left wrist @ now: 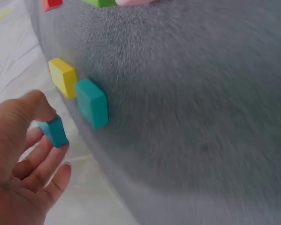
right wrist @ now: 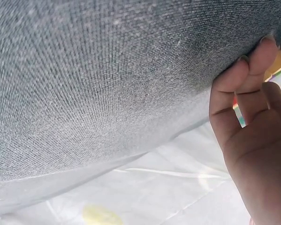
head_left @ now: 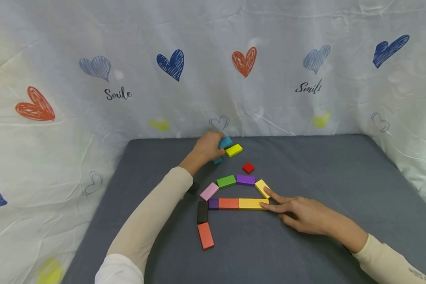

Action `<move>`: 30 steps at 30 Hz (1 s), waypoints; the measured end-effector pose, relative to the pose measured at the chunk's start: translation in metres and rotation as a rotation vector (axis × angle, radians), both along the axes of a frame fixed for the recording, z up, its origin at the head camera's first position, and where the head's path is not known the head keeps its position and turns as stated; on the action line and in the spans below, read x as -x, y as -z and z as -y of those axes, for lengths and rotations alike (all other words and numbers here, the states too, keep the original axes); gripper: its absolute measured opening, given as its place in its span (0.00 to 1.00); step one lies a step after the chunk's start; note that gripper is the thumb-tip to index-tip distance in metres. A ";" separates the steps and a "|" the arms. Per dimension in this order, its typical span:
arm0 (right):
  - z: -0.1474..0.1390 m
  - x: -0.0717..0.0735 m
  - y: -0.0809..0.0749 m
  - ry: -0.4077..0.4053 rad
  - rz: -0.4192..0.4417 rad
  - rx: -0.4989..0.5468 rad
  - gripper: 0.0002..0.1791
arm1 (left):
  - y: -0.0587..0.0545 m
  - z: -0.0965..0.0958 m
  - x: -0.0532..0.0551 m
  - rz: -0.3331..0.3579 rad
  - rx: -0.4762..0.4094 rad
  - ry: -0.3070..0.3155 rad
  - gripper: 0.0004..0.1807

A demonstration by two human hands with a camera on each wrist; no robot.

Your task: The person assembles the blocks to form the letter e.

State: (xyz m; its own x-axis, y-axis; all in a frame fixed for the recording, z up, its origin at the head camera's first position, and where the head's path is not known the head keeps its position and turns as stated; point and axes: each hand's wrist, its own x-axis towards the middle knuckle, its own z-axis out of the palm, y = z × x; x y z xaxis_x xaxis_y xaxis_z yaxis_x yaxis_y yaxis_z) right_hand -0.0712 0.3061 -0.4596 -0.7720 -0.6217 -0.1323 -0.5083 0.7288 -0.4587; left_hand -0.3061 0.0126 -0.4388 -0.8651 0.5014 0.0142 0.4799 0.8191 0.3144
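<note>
At the far edge of the table, my left hand (head_left: 208,146) pinches a blue block (left wrist: 57,131) between thumb and fingers, above the cloth. Beside it lie a bright yellow block (head_left: 234,150) and a teal block (left wrist: 92,103), the latter partly hidden by the hand in the head view. My right hand (head_left: 303,213) reaches in from the right with extended fingers. One fingertip touches the slanted pale-yellow block (head_left: 262,189); another rests on the long yellow block (head_left: 253,204), which ends a straight row with an orange block (head_left: 228,204) and a small purple block (head_left: 213,204).
An arch of pink (head_left: 209,191), green (head_left: 226,181) and purple blocks (head_left: 245,180) stands behind the row. Black (head_left: 202,212) and orange-red blocks (head_left: 206,236) run toward the front. A red block (head_left: 248,168) lies behind the arch. A dark piece (head_left: 193,188) sits beside the left sleeve.
</note>
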 end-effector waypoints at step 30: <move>0.000 0.001 0.000 -0.008 -0.026 0.022 0.35 | -0.022 0.057 -0.153 -0.054 -0.020 0.712 0.20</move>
